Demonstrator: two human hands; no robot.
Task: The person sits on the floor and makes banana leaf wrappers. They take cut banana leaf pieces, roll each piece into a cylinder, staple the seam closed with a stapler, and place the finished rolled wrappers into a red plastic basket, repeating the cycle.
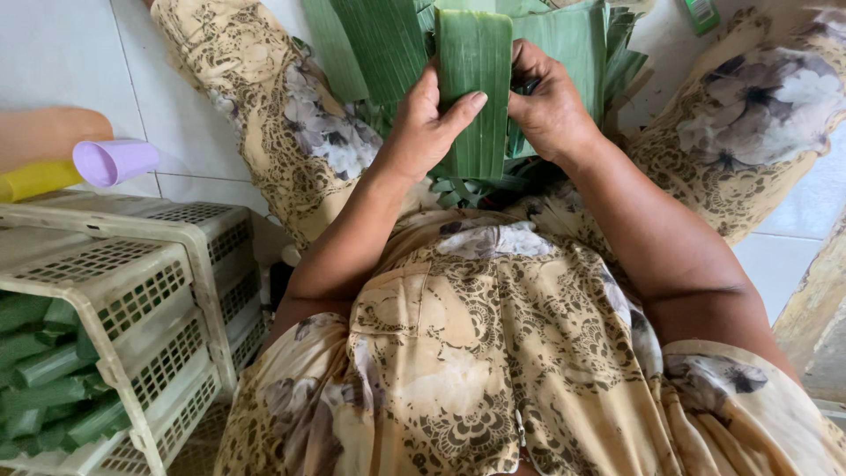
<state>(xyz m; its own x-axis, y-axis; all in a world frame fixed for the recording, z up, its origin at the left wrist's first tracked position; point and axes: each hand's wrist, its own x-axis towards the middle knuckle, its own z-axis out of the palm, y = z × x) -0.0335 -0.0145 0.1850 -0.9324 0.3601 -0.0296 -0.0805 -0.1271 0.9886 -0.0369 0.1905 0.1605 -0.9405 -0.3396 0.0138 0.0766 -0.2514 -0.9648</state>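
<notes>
Your left hand [423, 132] and right hand [551, 110] both grip one leaf strip [474, 88], flat, not yet rolled. Finished green rolls [44, 379] fill crate [150, 291]; leaf pile [388, 44] remains.

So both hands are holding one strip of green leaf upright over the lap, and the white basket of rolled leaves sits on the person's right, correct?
Not quite: the head view shows the white basket on the person's left. Left hand and right hand do hold the leaf strip.

Bright, even daylight with soft shadows and no glare. The view stays sharp throughout, bending wide-angle toward nine and three o'clock.
</notes>
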